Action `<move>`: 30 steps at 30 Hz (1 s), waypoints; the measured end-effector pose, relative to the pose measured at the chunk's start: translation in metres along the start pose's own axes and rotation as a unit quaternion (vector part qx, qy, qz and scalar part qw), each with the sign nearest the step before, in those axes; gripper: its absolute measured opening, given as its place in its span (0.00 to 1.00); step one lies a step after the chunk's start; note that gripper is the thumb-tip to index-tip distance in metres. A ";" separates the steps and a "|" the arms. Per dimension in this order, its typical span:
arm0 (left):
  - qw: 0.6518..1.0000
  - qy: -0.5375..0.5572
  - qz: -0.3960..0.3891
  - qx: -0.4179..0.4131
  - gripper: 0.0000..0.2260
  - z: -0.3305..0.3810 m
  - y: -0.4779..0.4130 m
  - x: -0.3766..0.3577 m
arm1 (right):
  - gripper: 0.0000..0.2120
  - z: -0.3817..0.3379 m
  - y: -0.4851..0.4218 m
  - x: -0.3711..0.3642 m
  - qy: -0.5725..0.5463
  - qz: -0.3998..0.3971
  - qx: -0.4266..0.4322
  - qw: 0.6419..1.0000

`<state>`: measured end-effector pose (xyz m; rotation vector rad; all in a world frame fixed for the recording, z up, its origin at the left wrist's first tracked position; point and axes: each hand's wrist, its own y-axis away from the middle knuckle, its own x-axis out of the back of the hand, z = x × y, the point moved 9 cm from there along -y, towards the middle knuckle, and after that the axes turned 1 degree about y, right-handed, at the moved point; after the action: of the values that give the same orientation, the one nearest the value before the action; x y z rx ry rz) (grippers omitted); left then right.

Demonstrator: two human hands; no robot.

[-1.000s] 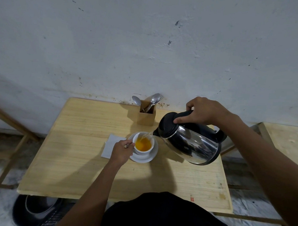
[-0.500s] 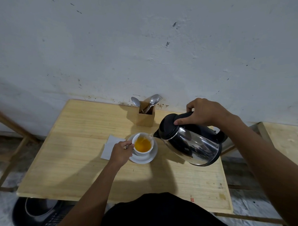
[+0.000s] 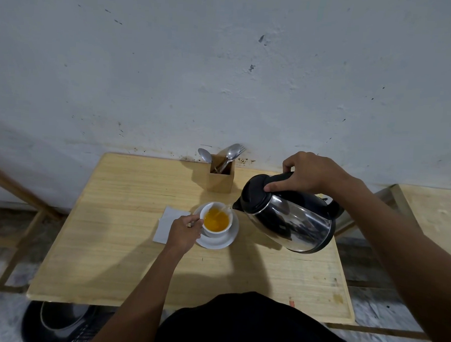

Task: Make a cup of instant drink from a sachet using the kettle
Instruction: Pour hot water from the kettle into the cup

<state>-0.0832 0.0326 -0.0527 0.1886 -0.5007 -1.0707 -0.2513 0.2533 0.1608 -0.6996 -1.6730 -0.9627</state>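
Head view: right hand point(image 3: 312, 174) is closed around the handle of the kettle point(image 3: 292, 215), tilted, spout at the rim of the cup point(image 3: 216, 220) on its saucer point(image 3: 217, 241). Left hand point(image 3: 184, 231) pinches the cup handle. Kettle likely heavy, steel slick; handle only. Cup fragile.

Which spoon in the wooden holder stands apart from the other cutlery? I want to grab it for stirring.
The spoon leaning left out of the wooden holder; its bowl stands alone, while the other cutlery bunches on the right.
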 end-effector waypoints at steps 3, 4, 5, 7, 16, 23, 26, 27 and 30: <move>1.000 0.001 0.001 0.001 0.13 -0.001 0.000 0.000 | 0.31 0.002 0.000 -0.001 -0.001 0.003 0.000 1.000; 1.000 0.000 0.002 0.000 0.13 -0.001 0.000 0.000 | 0.30 0.002 0.000 -0.002 -0.001 0.005 0.001 1.000; 1.000 0.001 0.002 -0.001 0.13 0.000 0.000 0.000 | 0.30 0.003 0.000 -0.002 0.000 0.005 0.001 1.000; 1.000 0.004 0.001 -0.003 0.13 0.000 0.000 0.000 | 0.30 0.003 0.000 -0.003 -0.001 0.006 0.003 1.000; 1.000 0.013 -0.002 0.001 0.13 0.000 0.000 -0.001 | 0.30 0.012 0.001 0.001 -0.045 0.016 -0.011 0.999; 0.999 0.036 0.003 0.013 0.13 -0.002 0.001 -0.001 | 0.28 0.028 0.004 0.001 -0.139 0.043 -0.026 0.989; 0.999 0.045 0.011 0.027 0.13 -0.002 0.002 -0.002 | 0.28 0.037 0.006 0.000 -0.209 0.062 -0.022 0.976; 0.998 0.045 0.016 0.030 0.12 -0.002 0.002 -0.002 | 0.29 0.041 0.007 0.000 -0.230 0.073 -0.020 0.970; 0.998 0.042 0.040 0.031 0.11 -0.001 0.002 -0.001 | 0.28 0.052 0.012 0.003 -0.290 0.112 -0.021 0.950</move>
<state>-0.0816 0.0342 -0.0529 0.2646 -0.4622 -0.9665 -0.2682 0.3041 0.1596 -1.2616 -2.0186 -0.6626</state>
